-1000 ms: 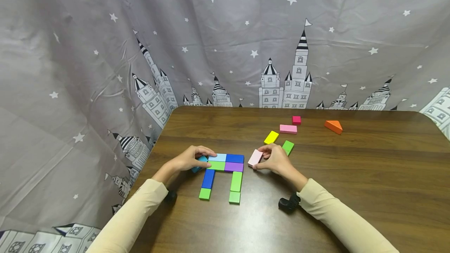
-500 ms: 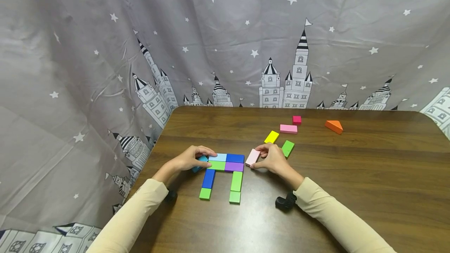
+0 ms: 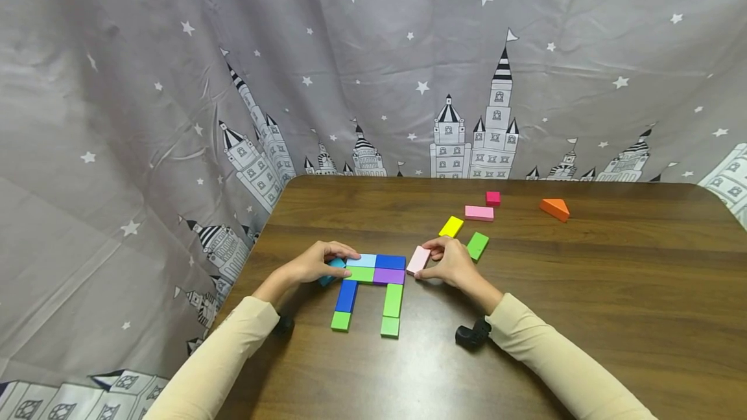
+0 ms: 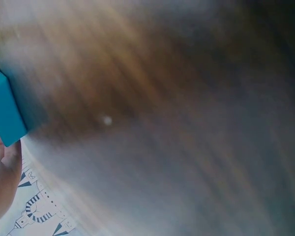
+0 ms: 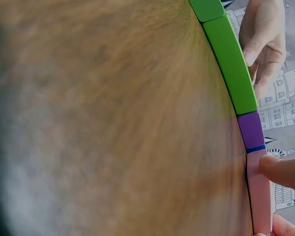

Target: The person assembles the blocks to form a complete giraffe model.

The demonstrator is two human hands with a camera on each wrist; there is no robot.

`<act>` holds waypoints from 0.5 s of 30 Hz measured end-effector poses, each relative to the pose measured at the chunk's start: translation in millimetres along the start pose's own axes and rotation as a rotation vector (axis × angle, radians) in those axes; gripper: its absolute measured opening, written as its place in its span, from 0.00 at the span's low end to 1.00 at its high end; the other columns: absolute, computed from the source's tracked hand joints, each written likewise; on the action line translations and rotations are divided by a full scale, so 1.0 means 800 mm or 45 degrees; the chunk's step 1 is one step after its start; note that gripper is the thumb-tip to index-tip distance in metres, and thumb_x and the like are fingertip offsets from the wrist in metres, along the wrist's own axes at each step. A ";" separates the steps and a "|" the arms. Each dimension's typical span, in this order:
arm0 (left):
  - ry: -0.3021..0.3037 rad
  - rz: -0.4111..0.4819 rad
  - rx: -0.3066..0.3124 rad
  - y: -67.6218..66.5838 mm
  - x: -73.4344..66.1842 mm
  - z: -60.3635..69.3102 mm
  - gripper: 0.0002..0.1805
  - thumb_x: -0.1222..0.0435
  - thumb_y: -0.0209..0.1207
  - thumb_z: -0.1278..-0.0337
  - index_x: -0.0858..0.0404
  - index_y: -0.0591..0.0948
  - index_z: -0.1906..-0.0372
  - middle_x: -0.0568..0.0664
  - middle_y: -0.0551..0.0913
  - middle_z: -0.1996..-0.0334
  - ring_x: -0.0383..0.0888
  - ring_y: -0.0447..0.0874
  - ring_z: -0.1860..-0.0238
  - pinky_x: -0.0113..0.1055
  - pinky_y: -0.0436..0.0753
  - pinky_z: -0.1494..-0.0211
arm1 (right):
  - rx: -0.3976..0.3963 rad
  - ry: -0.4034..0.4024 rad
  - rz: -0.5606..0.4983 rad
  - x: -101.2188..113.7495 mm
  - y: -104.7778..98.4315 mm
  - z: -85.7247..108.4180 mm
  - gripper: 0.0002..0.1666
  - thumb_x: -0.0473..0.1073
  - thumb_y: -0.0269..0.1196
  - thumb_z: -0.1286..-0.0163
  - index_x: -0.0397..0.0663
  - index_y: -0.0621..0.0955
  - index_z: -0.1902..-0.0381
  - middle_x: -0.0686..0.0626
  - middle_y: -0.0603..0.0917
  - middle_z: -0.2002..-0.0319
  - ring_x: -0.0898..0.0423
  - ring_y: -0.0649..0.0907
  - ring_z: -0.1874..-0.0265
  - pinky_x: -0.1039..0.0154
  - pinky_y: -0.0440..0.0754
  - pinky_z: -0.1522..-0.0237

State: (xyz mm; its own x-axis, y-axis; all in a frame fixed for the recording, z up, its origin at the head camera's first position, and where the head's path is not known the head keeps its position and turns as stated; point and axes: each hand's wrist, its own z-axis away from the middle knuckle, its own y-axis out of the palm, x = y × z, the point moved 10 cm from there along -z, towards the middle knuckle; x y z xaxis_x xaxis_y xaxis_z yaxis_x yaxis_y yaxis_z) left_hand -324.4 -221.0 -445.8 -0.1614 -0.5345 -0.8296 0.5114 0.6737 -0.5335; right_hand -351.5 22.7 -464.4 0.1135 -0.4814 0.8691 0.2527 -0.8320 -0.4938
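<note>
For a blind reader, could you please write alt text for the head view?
The right hand pinches a pale pink block beside a flat block arrangement; the left hand touches its left end. Loose blocks lie beyond.

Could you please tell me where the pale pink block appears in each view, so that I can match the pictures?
Head: the pale pink block is right of centre, below mid-height, held by the right hand.
Left wrist: not in this picture.
Right wrist: the pale pink block is at the lower right.
Shared landmark: the castle-print curtain, visible in all three.
</note>
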 end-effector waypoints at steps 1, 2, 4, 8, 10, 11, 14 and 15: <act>0.001 -0.001 -0.002 0.000 0.000 0.000 0.18 0.71 0.67 0.40 0.72 0.83 0.45 0.62 0.82 0.45 0.60 0.74 0.38 0.54 0.72 0.35 | -0.001 -0.001 -0.002 0.000 0.000 0.000 0.35 0.37 0.85 0.63 0.32 0.85 0.54 0.44 0.84 0.65 0.51 0.83 0.66 0.58 0.83 0.59; 0.003 -0.002 -0.002 0.000 0.000 -0.001 0.18 0.71 0.67 0.40 0.72 0.83 0.46 0.61 0.82 0.45 0.60 0.74 0.38 0.54 0.72 0.35 | -0.001 -0.002 -0.005 0.000 0.000 0.000 0.35 0.37 0.85 0.63 0.32 0.85 0.54 0.44 0.84 0.65 0.51 0.83 0.65 0.58 0.83 0.58; 0.003 -0.001 -0.004 0.000 0.001 -0.001 0.18 0.71 0.67 0.40 0.72 0.83 0.46 0.62 0.82 0.45 0.60 0.74 0.39 0.54 0.72 0.35 | -0.001 -0.005 -0.012 -0.001 0.001 0.000 0.35 0.37 0.85 0.63 0.32 0.85 0.54 0.44 0.85 0.64 0.51 0.83 0.65 0.57 0.84 0.58; -0.004 -0.004 -0.005 -0.001 0.003 0.000 0.18 0.71 0.67 0.40 0.72 0.83 0.45 0.62 0.81 0.45 0.60 0.73 0.39 0.55 0.71 0.35 | 0.002 -0.012 -0.008 -0.001 0.002 0.000 0.36 0.37 0.85 0.63 0.32 0.85 0.53 0.44 0.85 0.64 0.51 0.83 0.65 0.57 0.84 0.58; -0.010 -0.005 -0.007 -0.001 0.003 0.000 0.18 0.71 0.67 0.40 0.71 0.83 0.45 0.61 0.81 0.44 0.60 0.73 0.39 0.55 0.71 0.35 | 0.002 -0.018 -0.003 0.000 0.003 0.000 0.35 0.38 0.85 0.62 0.32 0.85 0.53 0.44 0.85 0.64 0.51 0.83 0.65 0.57 0.84 0.58; -0.013 -0.007 -0.009 -0.002 0.003 0.000 0.18 0.70 0.67 0.40 0.71 0.83 0.45 0.61 0.81 0.44 0.60 0.73 0.39 0.55 0.71 0.35 | 0.003 -0.019 -0.001 0.000 0.003 -0.001 0.35 0.38 0.85 0.62 0.33 0.85 0.53 0.44 0.85 0.64 0.51 0.83 0.65 0.57 0.83 0.58; -0.019 -0.004 -0.010 -0.002 0.002 0.000 0.18 0.70 0.67 0.40 0.71 0.83 0.45 0.61 0.81 0.44 0.60 0.73 0.38 0.55 0.71 0.35 | 0.005 -0.024 0.004 0.001 0.003 -0.001 0.35 0.38 0.85 0.62 0.33 0.85 0.53 0.45 0.85 0.64 0.51 0.83 0.65 0.57 0.83 0.58; -0.020 -0.003 -0.010 -0.002 0.002 0.000 0.18 0.70 0.67 0.40 0.71 0.83 0.45 0.61 0.81 0.44 0.60 0.73 0.38 0.55 0.71 0.35 | 0.006 -0.025 0.005 0.002 0.003 -0.001 0.35 0.38 0.85 0.62 0.33 0.85 0.53 0.45 0.85 0.64 0.51 0.83 0.65 0.57 0.83 0.58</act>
State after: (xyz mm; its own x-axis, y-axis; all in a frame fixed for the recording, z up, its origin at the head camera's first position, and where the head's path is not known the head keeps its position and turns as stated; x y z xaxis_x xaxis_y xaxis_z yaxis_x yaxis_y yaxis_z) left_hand -325.3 -223.0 -446.1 -0.1493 -0.5439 -0.8258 0.5044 0.6764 -0.5367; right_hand -351.4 19.5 -464.6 0.1332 -0.4792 0.8676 0.2565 -0.8289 -0.4972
